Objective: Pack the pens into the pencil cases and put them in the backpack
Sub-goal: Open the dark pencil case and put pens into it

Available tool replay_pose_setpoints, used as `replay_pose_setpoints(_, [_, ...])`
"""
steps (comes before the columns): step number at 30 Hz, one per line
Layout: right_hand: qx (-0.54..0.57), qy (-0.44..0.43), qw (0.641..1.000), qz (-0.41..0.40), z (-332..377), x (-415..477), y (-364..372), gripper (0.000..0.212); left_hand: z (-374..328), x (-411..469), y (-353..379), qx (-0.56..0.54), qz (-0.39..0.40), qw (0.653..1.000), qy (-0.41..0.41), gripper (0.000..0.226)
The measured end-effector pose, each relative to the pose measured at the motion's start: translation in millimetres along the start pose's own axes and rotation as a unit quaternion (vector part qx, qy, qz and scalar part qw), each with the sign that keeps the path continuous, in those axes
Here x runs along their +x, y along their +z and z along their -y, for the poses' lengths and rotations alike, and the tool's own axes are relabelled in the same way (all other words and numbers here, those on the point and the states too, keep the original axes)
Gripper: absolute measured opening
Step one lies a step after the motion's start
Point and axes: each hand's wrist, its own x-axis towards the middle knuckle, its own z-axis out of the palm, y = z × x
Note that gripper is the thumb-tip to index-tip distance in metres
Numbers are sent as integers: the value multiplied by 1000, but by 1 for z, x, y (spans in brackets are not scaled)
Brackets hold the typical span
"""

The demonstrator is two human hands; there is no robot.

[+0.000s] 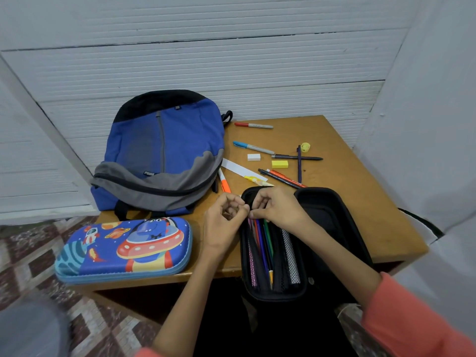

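Head view: the table [365, 215] carries everything. The black case [334, 204] lies open at five o'clock, its near end hanging over the table's edge, with its lid spread to the right. A row of pens [262, 243] already sits in its left half.

The right hand [279, 210] is at the case's twelve o'clock end, fingers curled down onto the pens' top ends, apparently pinching them into place. The left hand [224, 217] is just beside it, at the case's eleven o'clock corner. Its fingers are curled with the tips drawn together, but whether they grasp anything cannot be told.

The blue case [123, 249] lies zipped at eight o'clock, and the backpack [164, 150] lies flat and zipped at ten o'clock. Loose pens [253, 146] are scattered from twelve to two o'clock, among two erasers [280, 164] and a sharpener [305, 147].

The step in hand looks like seating pens in the black case, so the task seems well short of halfway. The next move likely calls for a hand to let go and reach towards one o'clock for a loose pen. It would then lay the pen lengthwise beside the others.
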Motion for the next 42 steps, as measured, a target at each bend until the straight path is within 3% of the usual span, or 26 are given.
replay_pose_setpoints(3, [-29, -20, 999, 2, 1, -3, -1, 6, 0, -1, 0, -2, 1, 1000, 2, 13])
replay_pose_setpoints(17, [-32, -33, 999, 8, -2, -3, -2, 3, 1, 0, 1, -31, 0, 999, 5, 14])
replay_pose_setpoints(25, [87, 1, 991, 103, -9, 3, -17, 8, 1, 0, 2, -25, -2, 1000, 3, 11])
replay_pose_setpoints(32, [111, 13, 993, 47, -13, -1, -7, 5, 0, -1, 2, -19, -10, 1000, 5, 12])
replay_pose_setpoints(42, [170, 31, 984, 36, -12, -1, -9, 11, 3, 0, 1, -10, -7, 1000, 0, 9])
